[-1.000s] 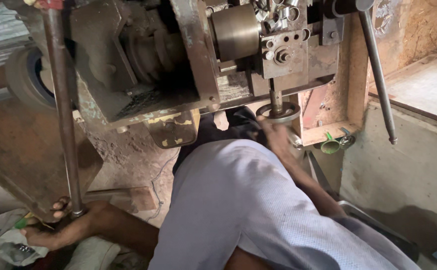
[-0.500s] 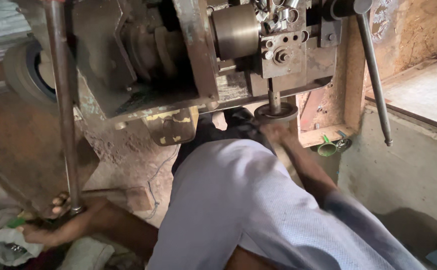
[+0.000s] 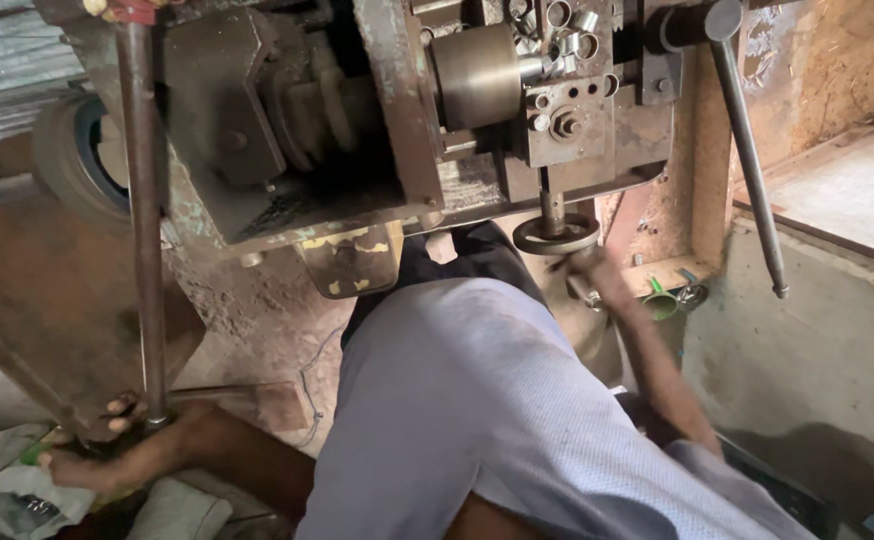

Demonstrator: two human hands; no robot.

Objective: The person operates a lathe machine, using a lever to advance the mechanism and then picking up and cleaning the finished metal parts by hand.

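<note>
My left hand (image 3: 92, 452) is low at the bottom left, fingers curled around the foot of a long upright steel rod (image 3: 139, 200) on the left side of an old metal lathe (image 3: 357, 130). My right hand (image 3: 593, 268), blurred by motion, grips the right edge of a small round handwheel (image 3: 555, 236) hanging under the lathe's carriage. My forearm runs down to the right from it. My pale blue shirt (image 3: 477, 400) fills the middle of the view.
A long lever (image 3: 747, 150) slants down on the right beside a concrete ledge (image 3: 837, 200). A green funnel-shaped item (image 3: 661, 302) sits by the ledge. A tyre (image 3: 82, 160) is at the left, crumpled cloth and plastic (image 3: 7, 490) under my left hand.
My right hand has slid a little to the right along the handwheel. My left hand has stayed on the foot of the rod.
</note>
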